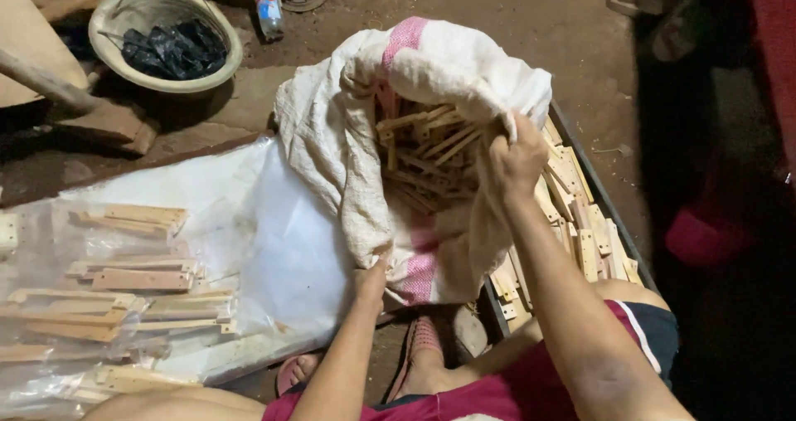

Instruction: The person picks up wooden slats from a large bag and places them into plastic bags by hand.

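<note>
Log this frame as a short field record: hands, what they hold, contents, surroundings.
left hand: grips the near edge of the sack
right hand: grips the sack's far rim, holding the mouth open
sack: white woven, pink stripe, tilted open
contents: small wooden pieces inside the sack
tray: to the right, holds more wooden pieces
plastic sheet: to the left, covers wooden strips
basin: top left, dark material inside
bottle: lying on the dirt floor

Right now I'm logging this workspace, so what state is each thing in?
Woven sack: mouth held open, full of wooden pieces.
Left hand: gripping the sack's near edge.
Right hand: gripping the sack's far rim.
Tray: holds wooden pieces.
Plastic sheet: spread out, wooden strips on it.
Bottle: lying down.
</note>
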